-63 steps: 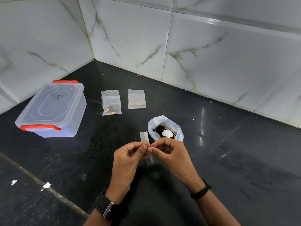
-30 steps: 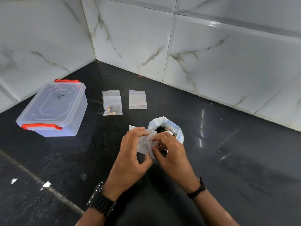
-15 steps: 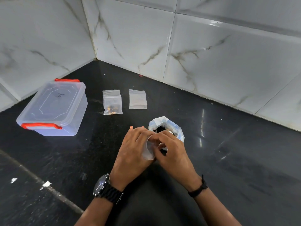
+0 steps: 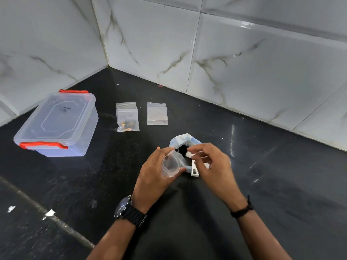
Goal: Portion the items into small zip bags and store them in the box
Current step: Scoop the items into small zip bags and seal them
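My left hand [image 4: 153, 175] holds a small clear zip bag [image 4: 171, 163] with its mouth spread open toward the right. My right hand [image 4: 212, 166] pinches a white plastic piece [image 4: 194, 168] just beside the bag's mouth. Behind both hands stands a larger open bag [image 4: 181, 140] with dark and white small parts inside. A filled zip bag [image 4: 127, 119] with brownish bits lies further back, next to a short stack of empty zip bags [image 4: 157, 113]. The clear box [image 4: 56, 122] with red latches sits at the left, lid closed.
Everything rests on a dark counter [image 4: 262, 184] in a corner of marble-patterned wall tiles [image 4: 244, 62]. Small white scraps [image 4: 49, 212] lie near the front left.
The flat small bag between both hands has been opened. My right hand has let go of it and now holds a white piece at its mouth.
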